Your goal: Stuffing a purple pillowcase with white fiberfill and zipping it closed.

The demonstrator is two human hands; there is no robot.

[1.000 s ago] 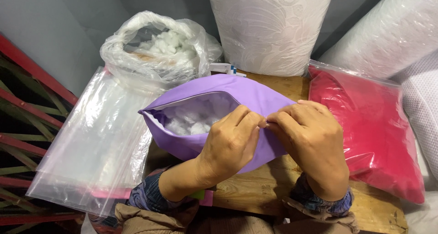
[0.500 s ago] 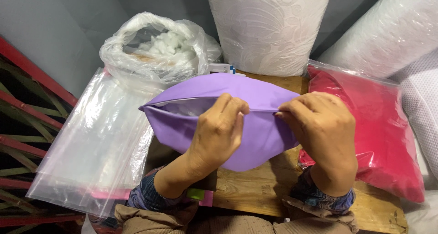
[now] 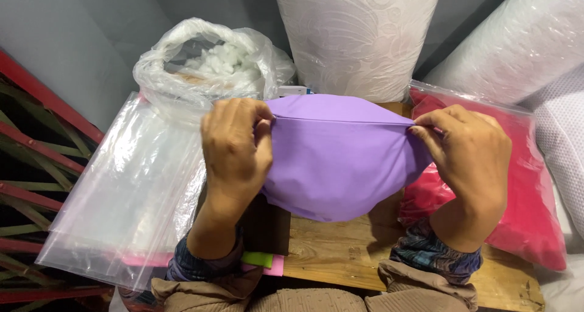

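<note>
Wooden table (image 3: 340, 251), one purple cushion (image 3: 340, 166), two hands (image 3: 234, 144) pinching it

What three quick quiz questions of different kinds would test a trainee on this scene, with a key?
1. True or false: both hands grip the purple cushion at its top seam.
2. What lies right of the cushion? A) red cushion in a clear bag B) blue box C) metal tray
3. What fills the open plastic bag behind the left hand?

Key:
1. True; the right hand pinches the other end.
2. A, the red cushion.
3. White stuffing.
</note>
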